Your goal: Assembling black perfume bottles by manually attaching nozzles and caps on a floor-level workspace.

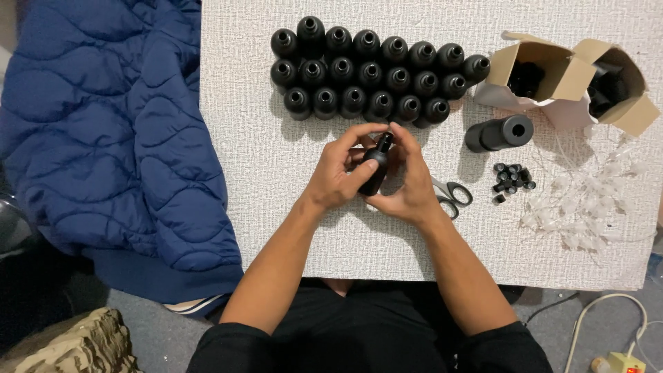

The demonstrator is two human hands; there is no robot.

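Both hands: left hand [336, 173], right hand [412, 181] clasp black bottle [376, 173] between them.

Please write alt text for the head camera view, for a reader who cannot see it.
Seen from above, a person's left hand and right hand together hold a small black bottle over a white table. Behind it stand three rows of black bottles; scissors, small black caps, two open cardboard boxes and a blue quilted jacket lie around.
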